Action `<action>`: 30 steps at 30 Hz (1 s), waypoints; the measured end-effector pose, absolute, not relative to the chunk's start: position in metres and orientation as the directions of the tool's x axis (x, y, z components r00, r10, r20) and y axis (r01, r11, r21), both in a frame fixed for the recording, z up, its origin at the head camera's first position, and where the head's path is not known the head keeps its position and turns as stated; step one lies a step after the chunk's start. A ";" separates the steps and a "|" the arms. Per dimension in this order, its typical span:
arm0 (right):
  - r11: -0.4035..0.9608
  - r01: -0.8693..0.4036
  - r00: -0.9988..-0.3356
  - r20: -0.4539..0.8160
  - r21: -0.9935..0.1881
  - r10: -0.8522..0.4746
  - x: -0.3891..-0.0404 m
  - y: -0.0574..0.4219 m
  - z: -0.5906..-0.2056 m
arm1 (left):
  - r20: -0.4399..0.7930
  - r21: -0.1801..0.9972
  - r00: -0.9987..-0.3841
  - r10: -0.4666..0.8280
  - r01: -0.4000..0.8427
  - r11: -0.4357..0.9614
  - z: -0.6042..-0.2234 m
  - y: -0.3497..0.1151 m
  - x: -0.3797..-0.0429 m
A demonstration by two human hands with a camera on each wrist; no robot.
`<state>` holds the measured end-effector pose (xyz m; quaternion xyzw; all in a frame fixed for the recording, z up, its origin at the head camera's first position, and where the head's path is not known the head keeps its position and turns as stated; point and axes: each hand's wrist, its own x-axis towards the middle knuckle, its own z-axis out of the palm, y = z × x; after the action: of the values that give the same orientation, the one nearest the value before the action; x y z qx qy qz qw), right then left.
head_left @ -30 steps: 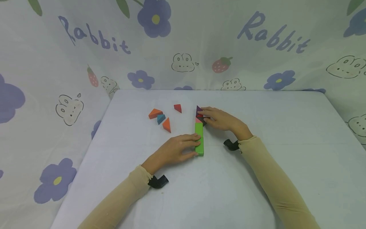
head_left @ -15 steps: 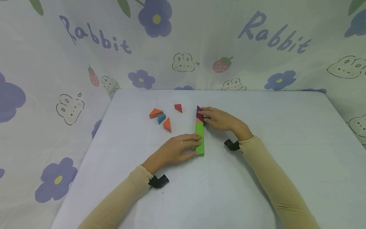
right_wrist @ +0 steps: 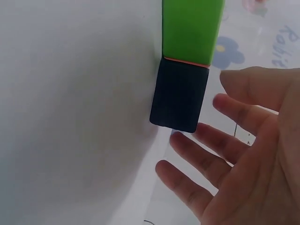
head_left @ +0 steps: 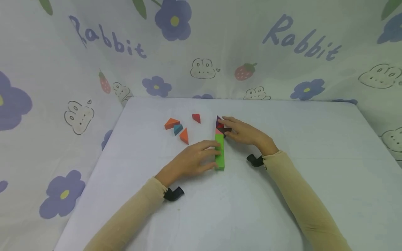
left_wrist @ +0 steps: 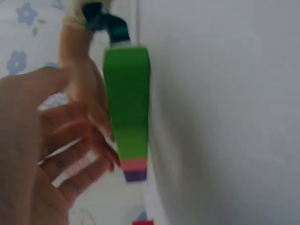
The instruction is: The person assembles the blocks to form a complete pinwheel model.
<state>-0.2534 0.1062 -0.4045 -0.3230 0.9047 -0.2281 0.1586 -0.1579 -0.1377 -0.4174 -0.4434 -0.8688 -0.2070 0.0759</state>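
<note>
Two green blocks stand end to end in a line near the middle of the table. Beyond them in the head view come a pink triangular piece, a black block, a red piece and a purple triangular block. My left hand hovers at the green blocks' left side, fingers extended over them. In the left wrist view that hand stays apart from the green row. My right hand has its fingers loosely spread beside the black block, holding nothing.
Left of the row lie two orange triangular blocks, a blue one and a red one. A patterned curtain rises behind the white table. Black curved devices sit at both wrists.
My left hand has lifted slightly off the green blocks and shifted a little away from me. My right hand and the blocks stay nearly in place; the view has tilted slightly.
</note>
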 end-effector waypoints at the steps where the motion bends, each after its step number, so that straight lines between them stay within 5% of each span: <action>1: 0.691 -0.511 -0.747 -0.134 -0.512 -0.651 -0.252 0.108 -0.405 | 0.313 0.296 -0.609 0.729 0.792 0.534 -0.415 -0.140 -0.162; 7: 0.700 -0.580 -0.744 -0.079 -0.418 -0.663 -0.226 0.123 -0.406 | 0.232 0.313 -0.786 0.573 0.618 0.721 -0.404 -0.167 -0.203; 12: 0.648 -0.700 -0.679 0.000 -0.300 -0.734 -0.185 0.128 -0.405 | 0.122 0.305 -0.882 0.455 0.470 0.828 -0.399 -0.185 -0.236; 19: 0.542 -0.814 -0.571 0.116 -0.211 -0.812 -0.145 0.113 -0.406 | -0.002 0.292 -0.910 0.414 0.395 0.871 -0.399 -0.186 -0.255; 30: 0.529 -0.829 -0.554 0.135 -0.178 -0.822 -0.137 0.110 -0.416 | 0.020 0.293 -0.881 0.473 0.457 0.840 -0.414 -0.167 -0.255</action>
<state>-0.1372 0.1101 -0.4156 -0.4721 0.8743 -0.1111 -0.0171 -0.2545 -0.1667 -0.4140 -0.2426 -0.9587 -0.1459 -0.0265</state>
